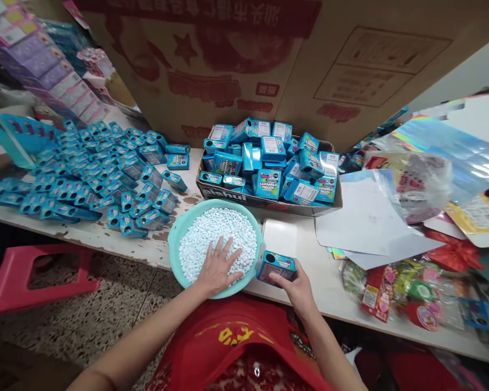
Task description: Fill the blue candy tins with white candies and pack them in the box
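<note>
My left hand point(218, 270) lies palm down, fingers spread, on small white candies point(220, 225) that fill a mint-green plastic basin point(174, 241). Held between the thumb and fingers of my right hand point(300, 288) is a small blue candy box point(280, 260), tilted beside the basin's right rim, close to or touching it. Its printed side faces up at me; whether its opening is uncovered cannot be made out. A white rectangular tray or lid point(280, 231) lies just behind the held box.
An open carton point(269, 205) piled with blue boxes stands behind the basin, against a large cardboard box point(293, 81). Many more blue boxes point(106, 174) crowd the left. White sheets point(358, 217) and bagged goods point(411, 293) lie right. A pink stool point(24, 271) stands on the floor.
</note>
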A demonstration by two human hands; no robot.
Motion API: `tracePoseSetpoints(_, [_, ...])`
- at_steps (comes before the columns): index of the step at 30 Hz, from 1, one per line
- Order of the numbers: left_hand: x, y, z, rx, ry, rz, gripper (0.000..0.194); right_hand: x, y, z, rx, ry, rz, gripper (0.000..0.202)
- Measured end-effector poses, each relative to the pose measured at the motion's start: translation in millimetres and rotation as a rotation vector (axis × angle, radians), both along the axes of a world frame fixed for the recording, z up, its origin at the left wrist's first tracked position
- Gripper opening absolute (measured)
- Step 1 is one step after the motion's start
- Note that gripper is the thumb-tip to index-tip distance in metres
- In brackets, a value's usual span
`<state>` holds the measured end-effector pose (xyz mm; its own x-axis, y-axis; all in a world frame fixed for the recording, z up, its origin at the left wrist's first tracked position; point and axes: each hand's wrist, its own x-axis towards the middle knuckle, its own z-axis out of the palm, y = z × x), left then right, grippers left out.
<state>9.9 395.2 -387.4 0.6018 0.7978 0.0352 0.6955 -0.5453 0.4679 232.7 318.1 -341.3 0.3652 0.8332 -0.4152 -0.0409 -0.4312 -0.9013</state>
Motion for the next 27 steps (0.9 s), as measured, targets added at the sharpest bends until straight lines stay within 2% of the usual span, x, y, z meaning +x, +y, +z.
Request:
tracePoseSetpoints(2, [2,2,-15.5,0.065,0.085,-0.029,0.048,7,-5,-2.4,-0.002,0.009,-0.072,0.049])
tracePoseSetpoints(4, [5,13,-24.9,0.103,0.124,0.02,0.045,16,-9,-4.2,0.002,-0.019,-0.159,0.05])
tracePoseSetpoints(7, [10,38,-31.9,0.076,0.146,0.099,0.04,35,-14,-6.7,0.017,-0.065,-0.31,0.056])
tracePoseSetpoints(9, [13,53,-34.3,0.042,0.157,0.153,0.037,49,-16,-7.1,0.043,-0.079,-0.363,0.06])
tracePoseSetpoints(13, [19,69,-34.3,-0.062,0.069,0.335,0.029,57,-3,-1.2,0.081,-0.083,-0.299,0.053])
tracePoseSetpoints(17, [22,68,-27.9,-0.355,-0.425,0.712,0.014,26,26,12.4,0.04,-0.096,-0.123,0.049])
tracePoseSetpoints(19, [21,65,-22.5,-0.434,-0.572,0.838,0.015,4,39,18.9,0.028,-0.126,-0.017,0.049])
tracePoseSetpoints(22, [17,60,-5.0,-0.489,-0.636,0.924,0.023,-23,53,22.4,0.065,-0.192,0.12,0.048])
tracePoseSetpoints(24, [17,56,16.1,-0.563,-0.765,0.95,0.029,-34,59,20.1,0.141,-0.278,0.194,0.046])
tracePoseSetpoints(27, [21,52,54.6,-0.723,-1.144,0.943,0.033,-47,66,12.5,0.303,-0.429,0.318,0.037])
